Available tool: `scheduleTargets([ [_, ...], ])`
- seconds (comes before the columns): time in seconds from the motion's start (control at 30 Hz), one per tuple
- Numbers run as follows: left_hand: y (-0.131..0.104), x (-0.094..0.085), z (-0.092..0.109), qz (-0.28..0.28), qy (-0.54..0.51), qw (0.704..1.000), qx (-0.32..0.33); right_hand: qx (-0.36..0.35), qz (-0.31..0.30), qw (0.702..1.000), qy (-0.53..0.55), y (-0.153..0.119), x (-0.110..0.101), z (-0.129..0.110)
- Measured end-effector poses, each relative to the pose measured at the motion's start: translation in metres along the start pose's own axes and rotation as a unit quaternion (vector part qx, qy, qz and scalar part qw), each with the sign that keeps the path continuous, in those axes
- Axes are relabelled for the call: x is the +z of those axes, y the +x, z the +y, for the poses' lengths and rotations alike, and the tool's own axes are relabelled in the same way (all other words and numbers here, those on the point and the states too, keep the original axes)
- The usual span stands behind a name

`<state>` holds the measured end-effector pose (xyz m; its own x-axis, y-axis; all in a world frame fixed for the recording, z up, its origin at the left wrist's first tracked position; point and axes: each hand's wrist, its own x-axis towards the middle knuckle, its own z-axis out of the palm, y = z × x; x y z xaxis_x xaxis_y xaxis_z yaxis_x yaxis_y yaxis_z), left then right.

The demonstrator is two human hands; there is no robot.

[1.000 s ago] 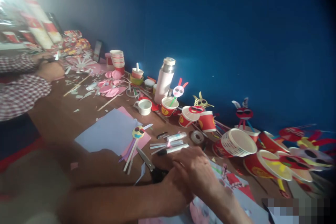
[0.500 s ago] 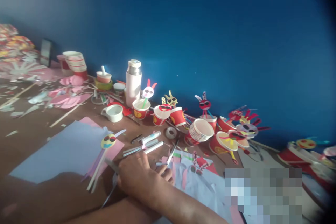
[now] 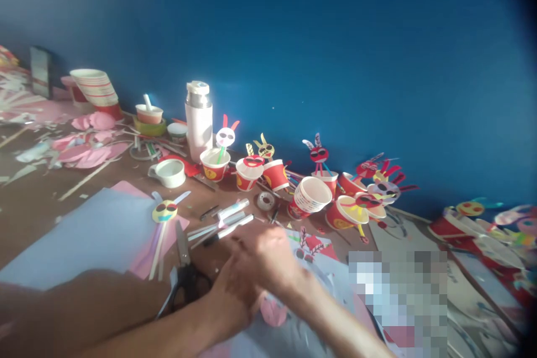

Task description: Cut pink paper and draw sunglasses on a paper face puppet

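My right hand [image 3: 271,249] comes in from the lower right and lies across my left hand [image 3: 241,285], which reaches in from the lower left. The right fingers are smeared by motion, and the left fingers are mostly hidden behind the right hand. Beside my left wrist lies a pair of scissors [image 3: 184,268] with black handles, its blades pointing away. White pens [image 3: 234,210] lie just beyond my hands. To the left, a paper bunny [image 3: 164,211] with a yellow face and strip legs rests on blue paper [image 3: 79,235]. A pink paper piece [image 3: 273,312] shows below my hands.
Red paper cups [image 3: 309,197] and cups holding paper figures line the blue wall. A thermos [image 3: 198,123], a white cup [image 3: 170,173] and a tape roll [image 3: 265,201] stand nearby. Pink scraps [image 3: 92,154] are strewn at left. A pixelated patch covers the lower right.
My right hand has moved right, off the scissors it partly covered, and now lies over my left hand. The scissors show more fully on the table. The view has shifted slightly right.
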<state>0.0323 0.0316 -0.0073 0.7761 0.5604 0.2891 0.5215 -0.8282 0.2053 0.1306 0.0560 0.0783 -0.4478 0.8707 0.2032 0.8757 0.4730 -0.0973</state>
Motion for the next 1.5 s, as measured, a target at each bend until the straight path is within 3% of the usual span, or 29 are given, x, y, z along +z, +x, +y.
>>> scheduleTargets([
  [0.13, 0.001, -0.018, -0.003, -0.061, -0.017, 0.998, -0.007, 0.076, -0.004, 0.995, -0.059, -0.033, -0.003, 0.063],
  [0.27, 0.003, -0.022, -0.005, -0.080, -0.022, 0.997, -0.002, 0.063, -0.035, 0.992, -0.102, -0.043, 0.009, 0.085],
  [0.57, 0.002, -0.017, -0.010, -0.085, -0.044, 0.995, 0.007, 0.034, -0.060, 0.994, -0.085, -0.025, 0.032, 0.088],
  [0.77, 0.002, -0.016, -0.010, -0.083, -0.043, 0.996, 0.008, 0.065, 0.030, 0.997, -0.012, -0.034, 0.011, 0.084],
  [0.9, 0.001, -0.013, -0.008, -0.073, -0.018, 0.997, 0.007, 0.117, 0.110, 0.984, 0.073, -0.059, -0.009, 0.068],
  [0.97, 0.000, -0.013, -0.006, -0.067, -0.004, 0.998, 0.003, 0.188, 0.183, 0.922, 0.285, -0.076, -0.011, 0.062],
  [1.07, 0.001, -0.015, -0.005, -0.063, -0.004, 0.998, 0.008, 0.259, 0.215, 0.816, 0.469, -0.100, -0.002, 0.058],
  [1.17, 0.003, -0.017, -0.007, -0.066, -0.020, 0.997, 0.021, 0.320, 0.184, 0.782, 0.502, -0.116, 0.012, 0.051],
  [1.33, 0.003, -0.017, -0.011, -0.068, -0.053, 0.996, 0.036, 0.357, 0.133, 0.786, 0.487, -0.122, 0.029, 0.038],
  [1.5, 0.002, -0.016, -0.012, -0.068, -0.090, 0.994, 0.018, 0.344, 0.130, 0.824, 0.430, -0.121, 0.040, 0.036],
])
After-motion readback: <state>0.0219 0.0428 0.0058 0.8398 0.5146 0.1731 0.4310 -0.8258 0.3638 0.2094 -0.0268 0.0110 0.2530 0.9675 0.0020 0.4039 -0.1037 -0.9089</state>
